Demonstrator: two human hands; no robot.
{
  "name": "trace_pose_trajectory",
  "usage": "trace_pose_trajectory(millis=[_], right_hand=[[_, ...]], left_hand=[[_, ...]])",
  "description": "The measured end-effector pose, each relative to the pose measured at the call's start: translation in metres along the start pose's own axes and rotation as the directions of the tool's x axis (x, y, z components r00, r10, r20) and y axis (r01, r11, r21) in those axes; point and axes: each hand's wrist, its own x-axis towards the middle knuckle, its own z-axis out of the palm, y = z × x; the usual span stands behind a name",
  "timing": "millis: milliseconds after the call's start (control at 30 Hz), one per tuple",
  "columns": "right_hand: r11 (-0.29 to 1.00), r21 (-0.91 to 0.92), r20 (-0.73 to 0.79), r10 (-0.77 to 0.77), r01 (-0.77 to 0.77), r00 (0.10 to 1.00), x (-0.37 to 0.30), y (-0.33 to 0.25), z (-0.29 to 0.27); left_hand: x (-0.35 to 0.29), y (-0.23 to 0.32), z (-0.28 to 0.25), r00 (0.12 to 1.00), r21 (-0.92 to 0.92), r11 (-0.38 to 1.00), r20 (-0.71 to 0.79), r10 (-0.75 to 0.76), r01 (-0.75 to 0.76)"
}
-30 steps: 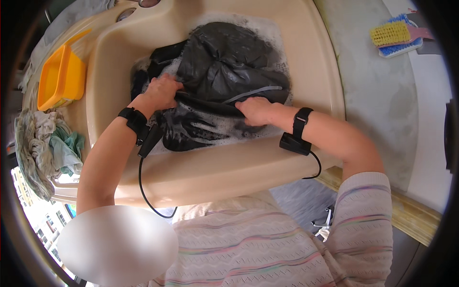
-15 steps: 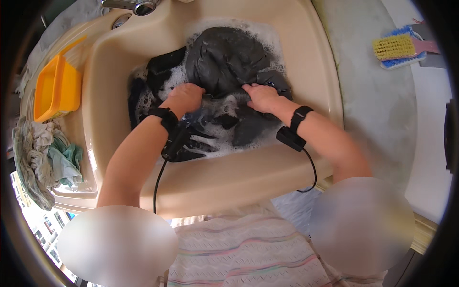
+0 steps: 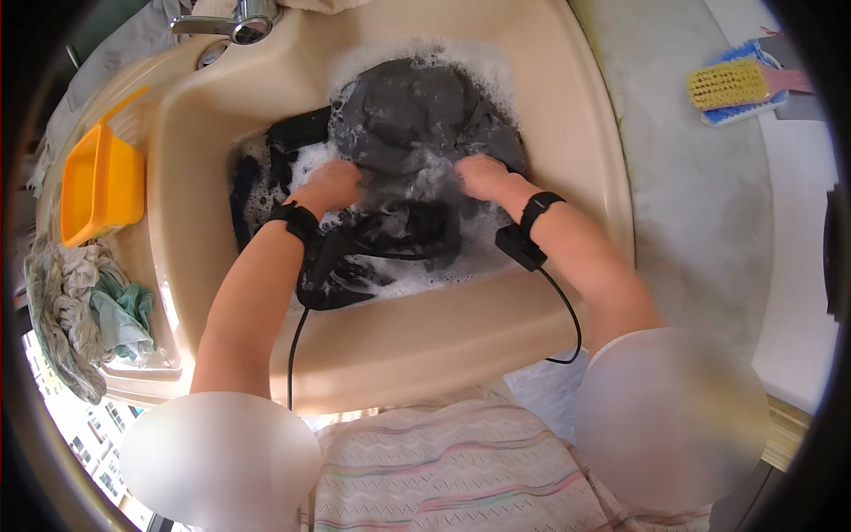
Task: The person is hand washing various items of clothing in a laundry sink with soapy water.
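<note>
A soaked dark grey garment (image 3: 403, 102) lies bunched in soapy water in the beige sink (image 3: 567, 115). At its near left edge my left hand (image 3: 333, 184) is closed, apparently round a piece of the wet cloth. My right hand (image 3: 484, 177) is closed on the garment's near right side, with its fingertips hidden in cloth and water. Between my hands the fabric is blurred by motion and splashing. Nearer to me, black cloth (image 3: 412, 229) lies partly under the suds. More dark cloth (image 3: 301, 129) rests along the sink's left side.
A chrome tap (image 3: 251, 27) stands at the far left. On the left ledge are a yellow plastic container (image 3: 128, 186) and a heap of damp cloths (image 3: 120, 306). A yellow-bristled brush (image 3: 729, 84) lies over a blue one at right. Black cables hang from bands on both wrists.
Both hands have shifted slightly left in view. The grey garment has flattened and spread, with suds now on it, and the black cloth nearer me has bunched up.
</note>
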Motion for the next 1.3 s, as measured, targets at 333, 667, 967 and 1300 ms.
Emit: trace_pose_trajectory(millis=[333,667,967,1300], right_hand=[[0.815,0.563,-0.134,-0.075,0.138,0.988,-0.057,0.025,-0.095],[0.333,0.902,-0.348,0.187,0.274,0.919,-0.084,-0.085,-0.096],[0.655,0.707,-0.467,0.148,0.267,0.872,-0.086,-0.096,-0.075],[0.323,0.933,-0.196,0.078,0.162,0.977,-0.072,-0.088,-0.077]], left_hand=[[-0.045,-0.004,-0.063,0.993,-0.783,0.622,-0.071,-0.091,0.001],[-0.071,0.079,-0.068,0.980,-0.963,-0.205,-0.190,0.055,-0.175],[-0.075,0.066,-0.053,0.975,-0.948,-0.241,-0.222,0.026,-0.209],[-0.066,0.080,-0.030,0.907,-0.883,0.243,-0.420,-0.026,-0.401]])
